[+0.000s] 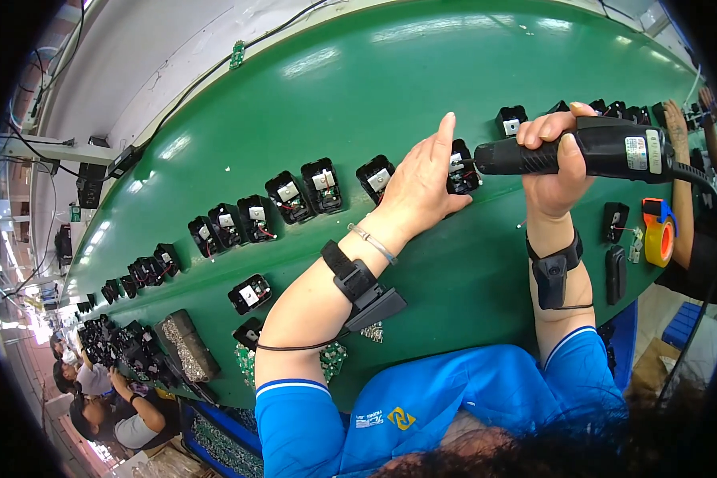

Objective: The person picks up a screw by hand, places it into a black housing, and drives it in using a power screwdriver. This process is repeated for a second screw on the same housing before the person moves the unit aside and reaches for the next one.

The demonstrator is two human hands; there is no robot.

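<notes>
My right hand (558,163) is wrapped round a black corded electric screwdriver (605,151), held level with its tip pointing left. That tip meets a small black plastic housing (462,171) with a whitish part inside. My left hand (422,179) lies against the housing's left side, its fingers stretched out and the thumb by the lower edge. Partly behind this hand is another black housing (373,177). Farther left, similar open housings (321,185) stand in a row, each with a pale plate and some wires. One more housing (511,121) sits beyond the screwdriver.
On the green table (422,319) lie a lone housing (250,295), green circuit boards (333,362) and a box of small metal parts (187,346). At right are a tape roll (659,239) and a black oblong part (616,275). Other people sit at far left; another person's arm (679,159) is at right.
</notes>
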